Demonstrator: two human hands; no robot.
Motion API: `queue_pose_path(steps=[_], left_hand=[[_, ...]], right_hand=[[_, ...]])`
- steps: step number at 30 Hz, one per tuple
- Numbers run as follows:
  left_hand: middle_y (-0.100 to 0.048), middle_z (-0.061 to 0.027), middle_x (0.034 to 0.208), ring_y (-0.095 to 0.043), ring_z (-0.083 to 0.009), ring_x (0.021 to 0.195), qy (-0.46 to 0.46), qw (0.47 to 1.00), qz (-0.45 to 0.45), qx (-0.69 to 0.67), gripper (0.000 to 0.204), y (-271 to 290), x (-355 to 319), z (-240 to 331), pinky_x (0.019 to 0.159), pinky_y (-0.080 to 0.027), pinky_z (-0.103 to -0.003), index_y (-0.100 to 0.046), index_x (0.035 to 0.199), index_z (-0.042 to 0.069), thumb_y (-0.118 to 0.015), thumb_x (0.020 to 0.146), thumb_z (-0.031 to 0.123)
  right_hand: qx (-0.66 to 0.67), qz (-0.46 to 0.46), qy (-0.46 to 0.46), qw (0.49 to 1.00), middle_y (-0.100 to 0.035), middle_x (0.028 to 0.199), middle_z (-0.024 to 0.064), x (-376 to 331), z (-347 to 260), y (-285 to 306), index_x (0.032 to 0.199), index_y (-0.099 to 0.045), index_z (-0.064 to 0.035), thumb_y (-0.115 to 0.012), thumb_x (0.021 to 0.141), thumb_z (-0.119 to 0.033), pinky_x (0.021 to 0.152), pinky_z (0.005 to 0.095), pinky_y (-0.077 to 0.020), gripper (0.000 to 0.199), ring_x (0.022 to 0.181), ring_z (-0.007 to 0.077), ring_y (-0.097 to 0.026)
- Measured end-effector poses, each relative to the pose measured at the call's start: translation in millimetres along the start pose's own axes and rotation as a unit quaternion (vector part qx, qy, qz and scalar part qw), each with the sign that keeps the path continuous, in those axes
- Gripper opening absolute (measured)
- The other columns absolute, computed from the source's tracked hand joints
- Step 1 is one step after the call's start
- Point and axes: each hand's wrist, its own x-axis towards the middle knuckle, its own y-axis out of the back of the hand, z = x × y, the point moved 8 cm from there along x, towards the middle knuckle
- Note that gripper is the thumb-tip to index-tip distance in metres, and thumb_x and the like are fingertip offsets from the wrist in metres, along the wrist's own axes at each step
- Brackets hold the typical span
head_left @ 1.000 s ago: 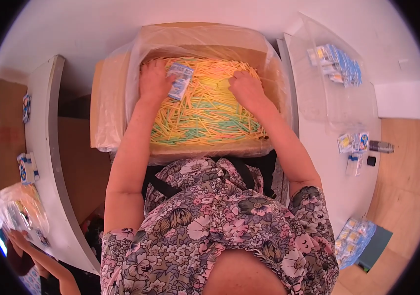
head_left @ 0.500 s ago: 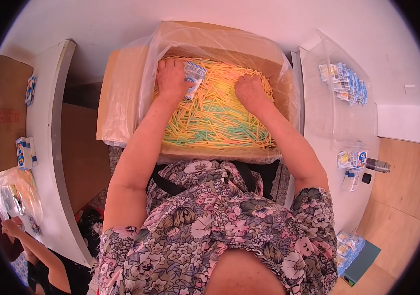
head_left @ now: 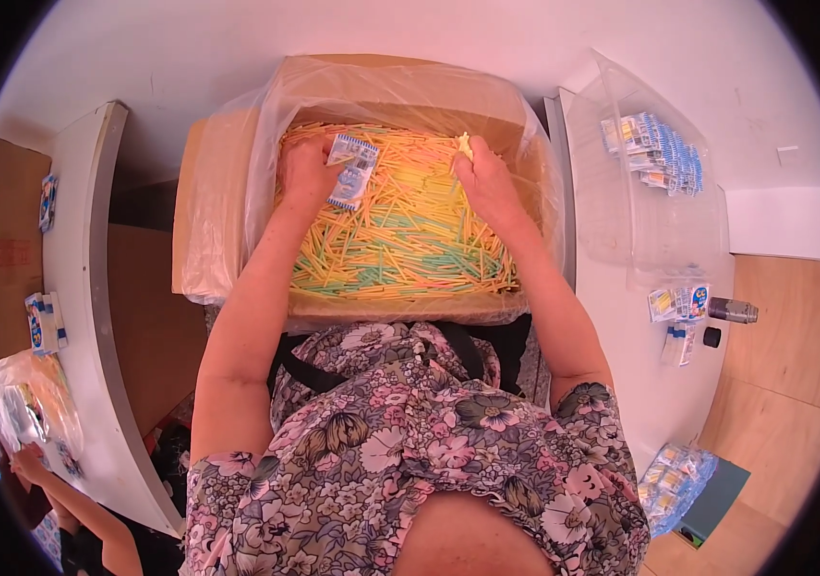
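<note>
Both hands are in the box, and the right hand (head_left: 484,178) is closed on a small bunch of pale yellow sticks (head_left: 466,146); only the tips poke out above the thumb, so the count stays hidden in the fist. Over to the left hand (head_left: 307,171): thumb on the near edge of a flat white-and-blue printed packet (head_left: 357,173), apparently pinching it, the other fingers curled out of sight. The packet lies tilted over a deep spread of thin yellow, orange and green sticks (head_left: 400,230), inside a brown cardboard box lined with clear plastic film (head_left: 400,306). How deep those sticks go, nobody can tell, and the film blurs the box's left side.

Out right, on a white surface (head_left: 612,355), a clear plastic tub (head_left: 674,238) shows a row of blue-and-white packets (head_left: 664,154), overlapping too closely to count. Nearer the edge sit loose small packets (head_left: 679,305) beside a dark grey cylinder (head_left: 733,310) and a small black cap (head_left: 711,337).

Lower left, a co-worker's hand (head_left: 31,465) shows beside a crumpled clear plastic bag (head_left: 55,394); the dark rim cuts that person off, and the grip is too small to read.
</note>
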Motion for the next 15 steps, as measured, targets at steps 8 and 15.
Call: queue_pose_path(steps=[8,15], left_hand=[[-0.064,-0.0081,0.085,-0.06,-0.0175,0.074,-0.146,0.976,0.101,-0.123,0.018,13.4,-4.5,21.6,0.066,-0.045,-0.03,-0.06,0.089,0.003,-0.07,0.074,0.005],[-0.064,-0.0008,0.085,-0.059,-0.0069,0.076,-0.003,0.832,-0.077,-0.55,0.007,-4.8,-4.0,24.5,0.068,-0.047,-0.022,-0.058,0.092,0.001,-0.059,0.086,0.0]], right_hand=[[0.606,-0.166,-0.325,0.707,-0.06,0.079,0.0105,12.4,12.2,-74.1,0.097,-0.053,-0.0012,-0.052,0.09,-0.014,0.059,0.034,-0.0521,0.015,0.072,0.0227,-0.062],[0.673,-0.118,-0.345,0.644,-0.048,0.065,0.0025,37.8,47.5,-101.2,0.087,-0.054,-0.0057,-0.057,0.091,-0.018,0.043,0.0263,-0.0375,0.014,0.049,0.0129,-0.043]])
